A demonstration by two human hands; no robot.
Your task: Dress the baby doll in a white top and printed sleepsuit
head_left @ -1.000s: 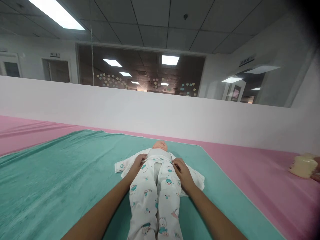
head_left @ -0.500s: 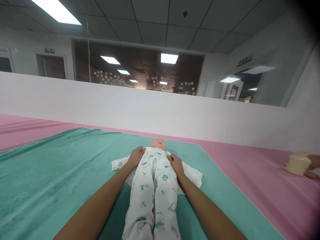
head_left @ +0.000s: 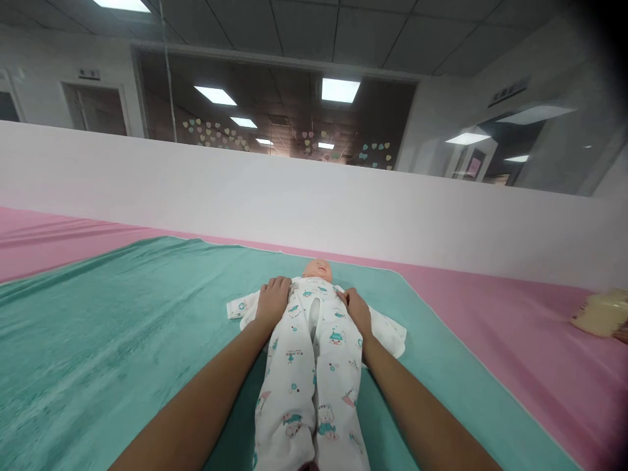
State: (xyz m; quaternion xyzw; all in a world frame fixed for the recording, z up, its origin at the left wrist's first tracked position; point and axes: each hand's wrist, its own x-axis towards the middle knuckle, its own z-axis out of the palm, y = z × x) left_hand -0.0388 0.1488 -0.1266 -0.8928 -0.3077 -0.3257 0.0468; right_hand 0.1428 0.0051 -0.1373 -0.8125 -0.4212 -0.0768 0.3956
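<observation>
A baby doll (head_left: 318, 269) lies on its back on a green cloth (head_left: 122, 333), its head away from me. White printed baby trousers (head_left: 294, 366) stretch along its front from below the head toward me. Beneath their upper end, a white printed top (head_left: 387, 332) spreads its sleeves to both sides. My left hand (head_left: 275, 302) is closed at the left upper edge of the trousers, knuckles up and thumb hidden. On the opposite edge, my right hand (head_left: 357, 313) has its fingers bent against the trouser fabric. The undersides of both hands are hidden.
A pink sheet (head_left: 495, 327) shows around the green cloth. At the far right, a pale yellow container (head_left: 598, 314) is at another person's hand (head_left: 622, 332), mostly cut off. A low white wall (head_left: 294, 203) with glass above runs behind the doll.
The view has tilted down slightly and shifted left. My left hand's fingers now lie further over the trouser edge. The yellow container sits nearer the right edge of view.
</observation>
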